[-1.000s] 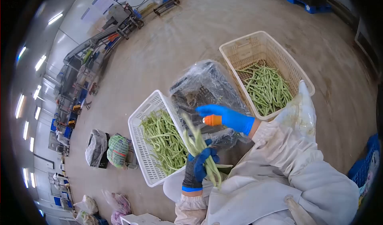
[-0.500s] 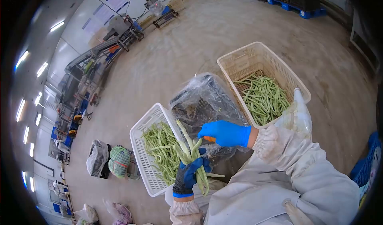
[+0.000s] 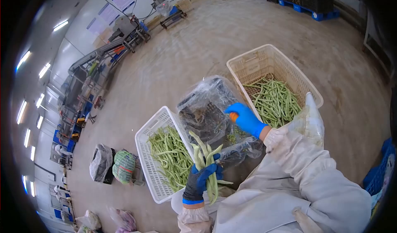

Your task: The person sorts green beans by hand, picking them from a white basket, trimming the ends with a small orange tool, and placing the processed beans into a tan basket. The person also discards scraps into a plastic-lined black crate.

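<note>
Head view: at left, a white slotted plastic crate heaped with long green beans stands near the lap, probably for easy reach. Just beside it, the left hand, in a blue-and-grey coated glove, wraps its fingers round a loose bunch of pale-green beans, seemingly so the upper ends fan out free. Crumpled clear plastic film lines a black crate, likely keeping scraps off it. Above this, the right hand, thinly gloved in blue, curls its fingers round a small orange object, mostly hidden. At right, a beige slotted plastic crate holds more beans.
</note>
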`<state>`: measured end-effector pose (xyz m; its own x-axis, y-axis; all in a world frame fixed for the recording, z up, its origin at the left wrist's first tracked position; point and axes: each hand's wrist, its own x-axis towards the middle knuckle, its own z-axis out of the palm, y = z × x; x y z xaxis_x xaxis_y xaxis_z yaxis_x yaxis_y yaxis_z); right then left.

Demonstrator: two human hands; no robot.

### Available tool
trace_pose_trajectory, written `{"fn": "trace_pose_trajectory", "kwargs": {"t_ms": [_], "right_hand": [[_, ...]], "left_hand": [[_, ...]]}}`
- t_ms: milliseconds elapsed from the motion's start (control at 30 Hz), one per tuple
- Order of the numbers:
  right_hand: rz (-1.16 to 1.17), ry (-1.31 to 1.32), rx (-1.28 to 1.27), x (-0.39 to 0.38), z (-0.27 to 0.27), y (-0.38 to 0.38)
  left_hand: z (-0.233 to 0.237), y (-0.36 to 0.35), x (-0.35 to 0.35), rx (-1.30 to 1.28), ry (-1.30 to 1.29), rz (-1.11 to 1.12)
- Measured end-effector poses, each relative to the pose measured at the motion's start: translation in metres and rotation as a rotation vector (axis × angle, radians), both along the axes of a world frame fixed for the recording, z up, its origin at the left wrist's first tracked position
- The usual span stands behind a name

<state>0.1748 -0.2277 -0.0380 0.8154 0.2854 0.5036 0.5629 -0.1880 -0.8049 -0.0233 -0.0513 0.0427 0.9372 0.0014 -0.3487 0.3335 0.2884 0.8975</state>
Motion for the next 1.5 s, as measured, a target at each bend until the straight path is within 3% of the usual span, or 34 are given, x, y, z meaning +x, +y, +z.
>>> {"fn": "trace_pose_trajectory", "kwargs": {"t_ms": [33,100,133,200,333,467,533,600,633,700,733,767,800,833,900,933,967,1000,1300,1500], "right_hand": [[0.001,0.004,-0.007,-0.007,0.002,0.002],[0.322,-0.315,0.038,-0.038,0.044,0.014],[0.322,-0.316,0.035,-0.043,0.046,0.016],[0.721,-0.041,-0.092,-0.05,0.05,0.018],[0.736,0.027,-0.265,-0.057,0.066,0.01],[0.628,-0.173,-0.318,-0.058,0.051,0.015],[0.563,-0.239,-0.313,-0.066,0.043,0.019],[0.319,0.03,-0.047,-0.076,0.034,0.023],[0.321,0.027,-0.053,-0.063,0.017,0.024],[-0.002,0.5,0.249,-0.02,-0.022,0.022],[-0.001,0.501,0.256,-0.013,-0.021,0.012],[-0.002,0.347,0.042,-0.006,-0.017,0.0],[-0.002,0.188,-0.178,-0.005,-0.005,-0.008],[0.0,0.184,-0.184,-0.009,0.005,-0.005],[0.024,-0.367,0.037,-0.026,0.048,0.004],[0.019,-0.365,0.032,-0.035,0.067,-0.001],[0.186,-0.274,-0.132,-0.043,0.085,-0.006],[0.355,-0.182,-0.294,-0.046,0.094,-0.009],[0.268,-0.462,-0.648,-0.033,0.08,-0.008],[0.053,-0.439,-0.359,-0.022,0.042,-0.001]], "left_hand": [[-0.001,0.002,-0.001,-0.007,0.004,0.001],[-0.001,0.007,0.0,-0.089,-0.006,-0.105],[-0.003,0.008,-0.002,-0.087,-0.027,-0.114],[-0.005,0.01,-0.005,-0.141,-0.045,-0.13],[-0.018,0.021,-0.009,-0.252,-0.058,-0.134],[-0.017,0.02,-0.011,-0.391,-0.069,-0.124],[-0.013,0.013,-0.01,-0.33,-0.054,-0.071],[-0.002,-0.003,-0.005,-0.109,-0.032,0.074],[0.0,-0.003,-0.007,-0.114,-0.036,0.076],[0.005,0.0,-0.005,-0.127,-0.025,-0.03],[0.012,-0.006,-0.007,-0.089,0.003,0.018],[0.008,0.0,-0.005,-0.084,0.001,0.019],[-0.003,0.008,-0.004,0.088,-0.027,0.009],[-0.01,0.014,-0.003,0.256,-0.055,-0.004],[-0.015,0.019,0.001,0.362,-0.066,-0.01],[-0.021,0.022,0.003,0.516,-0.069,-0.02],[-0.025,0.022,0.003,0.67,-0.072,-0.03],[-0.024,0.021,0.003,0.667,-0.045,-0.009],[-0.018,0.014,0.0,0.772,-0.131,-0.019],[-0.019,0.01,0.006,0.784,-0.204,-0.064]]}}
